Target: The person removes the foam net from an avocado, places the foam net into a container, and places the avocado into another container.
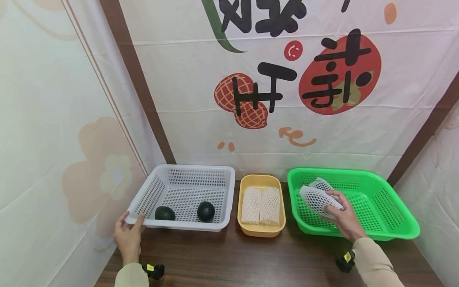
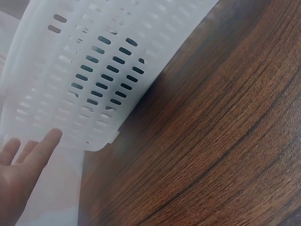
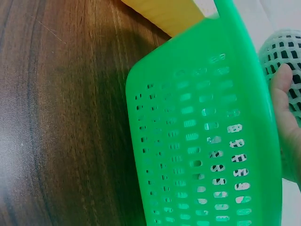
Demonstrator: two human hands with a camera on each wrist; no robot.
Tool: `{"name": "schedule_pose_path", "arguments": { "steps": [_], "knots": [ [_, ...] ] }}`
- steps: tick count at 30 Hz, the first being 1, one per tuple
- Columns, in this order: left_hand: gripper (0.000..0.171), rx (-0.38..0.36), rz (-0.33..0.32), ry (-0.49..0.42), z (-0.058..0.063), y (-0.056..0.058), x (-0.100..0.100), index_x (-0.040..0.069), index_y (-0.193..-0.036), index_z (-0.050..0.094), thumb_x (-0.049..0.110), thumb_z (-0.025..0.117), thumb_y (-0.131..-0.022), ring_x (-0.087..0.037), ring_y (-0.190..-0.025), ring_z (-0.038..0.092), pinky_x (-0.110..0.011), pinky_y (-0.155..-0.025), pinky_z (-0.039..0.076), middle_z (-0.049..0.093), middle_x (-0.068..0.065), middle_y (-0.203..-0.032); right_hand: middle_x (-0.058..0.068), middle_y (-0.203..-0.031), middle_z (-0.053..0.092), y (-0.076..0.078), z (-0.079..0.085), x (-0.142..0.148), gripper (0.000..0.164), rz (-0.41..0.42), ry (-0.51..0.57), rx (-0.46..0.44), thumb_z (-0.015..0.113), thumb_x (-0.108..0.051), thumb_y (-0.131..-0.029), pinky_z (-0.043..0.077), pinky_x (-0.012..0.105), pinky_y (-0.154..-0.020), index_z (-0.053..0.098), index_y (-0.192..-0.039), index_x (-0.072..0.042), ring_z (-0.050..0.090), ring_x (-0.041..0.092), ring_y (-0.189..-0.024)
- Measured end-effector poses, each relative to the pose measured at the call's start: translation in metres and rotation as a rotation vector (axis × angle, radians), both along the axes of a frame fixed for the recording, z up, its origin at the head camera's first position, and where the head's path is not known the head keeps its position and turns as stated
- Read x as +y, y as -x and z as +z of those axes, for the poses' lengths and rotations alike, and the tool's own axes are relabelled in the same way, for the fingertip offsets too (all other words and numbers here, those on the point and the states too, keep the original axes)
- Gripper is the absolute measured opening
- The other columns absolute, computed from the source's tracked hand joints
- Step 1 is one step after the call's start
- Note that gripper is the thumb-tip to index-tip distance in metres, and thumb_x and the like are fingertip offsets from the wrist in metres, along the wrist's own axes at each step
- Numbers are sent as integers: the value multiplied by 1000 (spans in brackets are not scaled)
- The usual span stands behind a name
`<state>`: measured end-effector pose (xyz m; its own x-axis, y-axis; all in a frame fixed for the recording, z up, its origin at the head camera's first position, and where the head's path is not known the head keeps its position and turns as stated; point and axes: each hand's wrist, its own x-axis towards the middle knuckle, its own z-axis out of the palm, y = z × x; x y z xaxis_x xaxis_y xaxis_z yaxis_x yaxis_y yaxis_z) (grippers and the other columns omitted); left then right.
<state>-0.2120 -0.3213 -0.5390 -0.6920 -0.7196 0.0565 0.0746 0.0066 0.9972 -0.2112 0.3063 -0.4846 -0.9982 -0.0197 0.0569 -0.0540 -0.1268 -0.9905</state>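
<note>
My right hand holds a dark fruit in a white foam net over the left part of the green basket. Dark skin shows through the mesh of the netted fruit in the right wrist view. Just behind it is a second white foam net, partly covered. My left hand rests at the front left corner of the white basket, thumb by the rim, its fingers fairly straight. Inside that basket lie two dark green round fruits, one at left and one at right.
Between the baskets stands a yellow tray with flat white foam nets in two stacks. All three containers are on a brown wooden table. A printed cloth hangs close behind them, with more cloth at both sides.
</note>
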Motion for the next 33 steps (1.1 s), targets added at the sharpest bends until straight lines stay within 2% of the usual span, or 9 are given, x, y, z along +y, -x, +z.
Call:
{"name": "schedule_pose_path", "arguments": {
  "steps": [2, 5, 7, 9, 12, 16, 21, 29, 33],
  "knots": [
    [65, 20, 10, -36, -1, 0, -1, 10, -138, 48, 19, 80, -82, -19, -106, 59, -18, -72, 55, 50, -20, -133, 15, -135, 26, -1, 0, -1, 47, -2, 2, 4, 54, 9, -90, 56, 47, -83, 41, -129, -13, 52, 22, -103],
    [64, -6, 20, -2, 0, 0, -2, 10, -138, 48, 19, 79, -82, -17, -105, 59, -14, -69, 55, 51, -20, -134, 14, -135, 26, -3, 0, -1, 48, 1, 9, 10, 53, 10, -90, 56, 48, -83, 42, -130, -14, 53, 21, -103],
    [65, -21, 14, 1, 1, -1, -3, 10, -139, 47, 19, 79, -83, -21, -109, 58, -14, -70, 54, 50, -21, -135, 14, -134, 27, -4, 0, -1, 48, 5, 16, 16, 52, 10, -90, 56, 48, -83, 41, -131, -12, 54, 20, -103],
    [67, -56, 4, 52, 2, -1, -4, 10, -142, 44, 22, 76, -85, -28, -115, 55, -14, -73, 53, 48, -22, -137, 14, -134, 27, -5, 0, -1, 48, 10, 23, 21, 52, 11, -90, 56, 48, -83, 40, -132, -11, 54, 20, -103],
    [68, -73, -10, 46, 3, -2, -4, 9, -144, 41, 22, 75, -86, -34, -117, 52, -16, -75, 53, 47, -23, -138, 14, -133, 28, -7, 1, -2, 49, 10, 21, 20, 52, 11, -90, 57, 47, -81, 38, -133, -9, 54, 21, -103],
    [66, -100, 19, 85, 6, -4, -4, 8, -144, 42, 21, 74, -87, -34, -121, 51, -23, -84, 53, 47, -21, -139, 15, -132, 28, -9, 2, -3, 50, 7, 11, 14, 53, 10, -90, 57, 47, -80, 36, -134, -7, 54, 22, -103],
    [64, -113, 83, 159, 10, -6, -5, 6, -142, 45, 21, 73, -87, -33, -131, 44, -37, -104, 43, 45, -17, -144, 14, -129, 31, -10, 2, -5, 49, 15, 16, 28, 52, 10, -90, 57, 46, -81, 38, -133, -8, 55, 20, -102],
    [63, -116, 124, 233, 20, -11, -3, 6, -140, 48, 24, 74, -86, -32, -133, 40, -46, -108, 38, 46, -16, -143, 10, -123, 40, -13, 1, -8, 47, 45, 37, 69, 52, 12, -89, 58, 46, -79, 43, -129, -11, 57, 21, -101],
    [60, -92, 143, 265, 24, -13, -3, 6, -137, 51, 25, 74, -86, -31, -133, 41, -50, -109, 36, 49, -15, -141, 8, -123, 41, -15, 1, -11, 46, 52, 45, 69, 52, 11, -90, 59, 43, -77, 47, -126, -17, 58, 21, -101]
  ]
}}
